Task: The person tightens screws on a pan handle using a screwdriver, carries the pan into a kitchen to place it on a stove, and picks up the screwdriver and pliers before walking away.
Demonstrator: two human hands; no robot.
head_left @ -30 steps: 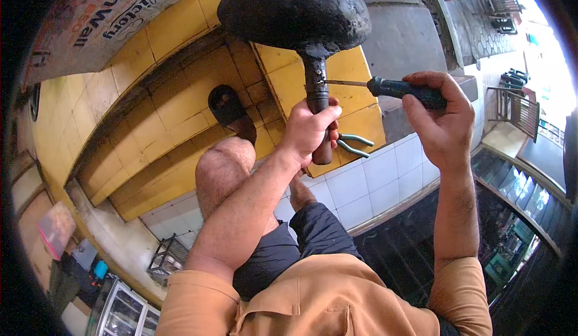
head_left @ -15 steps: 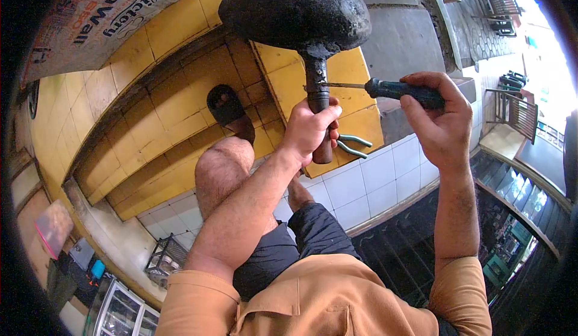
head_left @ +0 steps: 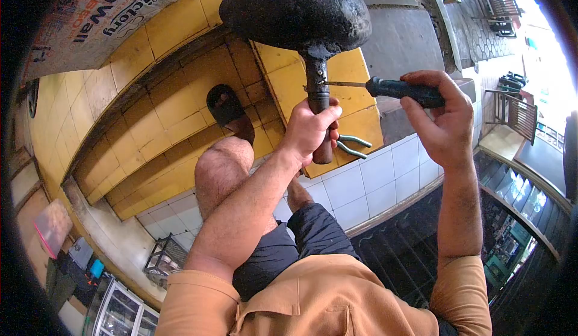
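Note:
A blackened wok (head_left: 295, 12) is at the top of the view, its rounded underside showing. My left hand (head_left: 308, 130) is wrapped round the wok's brown handle (head_left: 323, 154), just below a metal collar (head_left: 316, 71) with a screw on it. In my right hand (head_left: 444, 122) is a screwdriver (head_left: 402, 90) with a dark blue grip, held by thumb and fingers. Its shaft points left, and the tip meets the collar near the screw. Pliers (head_left: 354, 145) with green handles lie beside my left hand, their jaws hidden behind it.
The wok is over a yellow tiled ledge (head_left: 355, 110) with a white tiled side. Yellow tiled steps (head_left: 174, 104) run down at the left, where my sandalled foot (head_left: 226, 107) rests. A printed board (head_left: 114, 23) is at upper left. Wooden chairs (head_left: 515, 116) stand far right.
Almost nothing differs. The screwdriver and my right hand have shifted very slightly, the tip staying at the collar, while my left hand and the wok hold their place.

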